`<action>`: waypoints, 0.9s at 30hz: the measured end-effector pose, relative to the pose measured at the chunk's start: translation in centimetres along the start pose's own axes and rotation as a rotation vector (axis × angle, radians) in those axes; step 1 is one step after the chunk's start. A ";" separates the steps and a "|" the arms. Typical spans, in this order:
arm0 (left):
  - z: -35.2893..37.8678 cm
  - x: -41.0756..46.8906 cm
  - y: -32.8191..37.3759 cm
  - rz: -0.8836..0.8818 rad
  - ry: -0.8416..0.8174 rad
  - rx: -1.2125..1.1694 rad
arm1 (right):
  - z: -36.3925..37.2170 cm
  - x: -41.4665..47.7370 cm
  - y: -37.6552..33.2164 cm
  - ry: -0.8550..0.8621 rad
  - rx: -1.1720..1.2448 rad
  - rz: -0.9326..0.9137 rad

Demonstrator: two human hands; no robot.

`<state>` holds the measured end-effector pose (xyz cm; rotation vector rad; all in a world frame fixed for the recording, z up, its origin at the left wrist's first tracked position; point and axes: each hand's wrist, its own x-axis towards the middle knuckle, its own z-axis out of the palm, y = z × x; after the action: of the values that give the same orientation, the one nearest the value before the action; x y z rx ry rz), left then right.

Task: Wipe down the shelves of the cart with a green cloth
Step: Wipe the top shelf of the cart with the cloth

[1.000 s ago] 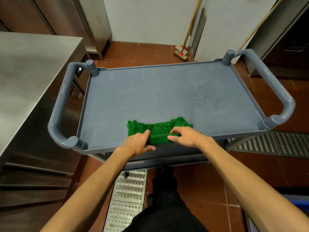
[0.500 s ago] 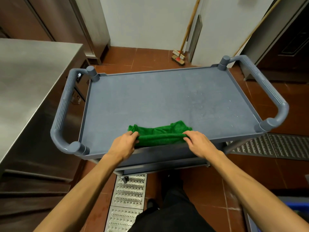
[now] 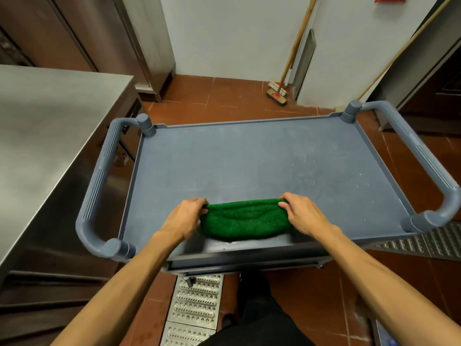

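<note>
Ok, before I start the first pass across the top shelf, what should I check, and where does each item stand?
1. Green cloth folded into a pad at the near edge of the top shelf: ok.
2. Left hand grips the cloth's left end: ok.
3. Right hand grips its right end: ok.
4. Wipe path: nothing stands on the top shelf, only pale specks toward its right side: ok.
5. Lower shelves: only a front edge shows, condition cannot tell.
6. Cart braced against rolling: wheels mostly hidden, cannot tell.
</note>
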<state>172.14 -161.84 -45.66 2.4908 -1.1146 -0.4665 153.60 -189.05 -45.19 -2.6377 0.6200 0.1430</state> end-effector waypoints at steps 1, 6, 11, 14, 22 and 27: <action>-0.4 0.9 -0.1 -0.021 0.016 -0.021 | -0.5 1.0 -0.1 0.003 0.000 -0.003; -3.9 5.8 -0.6 -0.077 0.074 -0.064 | -3.4 7.0 -0.9 0.033 0.025 -0.037; -8.2 11.9 -1.2 -0.104 0.106 -0.056 | -7.3 14.0 -1.5 0.083 0.033 -0.087; -10.4 15.6 -1.1 -0.127 0.142 -0.042 | -9.4 18.3 -1.2 0.111 0.026 -0.114; -13.4 24.6 -1.2 -0.070 0.340 0.179 | -11.7 27.8 0.2 0.361 -0.005 -0.256; -11.0 27.1 -2.4 -0.040 0.346 0.234 | -7.7 29.3 1.4 0.506 0.027 -0.189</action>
<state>195.62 -178.79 -41.09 2.6601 -1.0291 0.0930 179.24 -205.26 -44.40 -2.6939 0.5126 -0.5998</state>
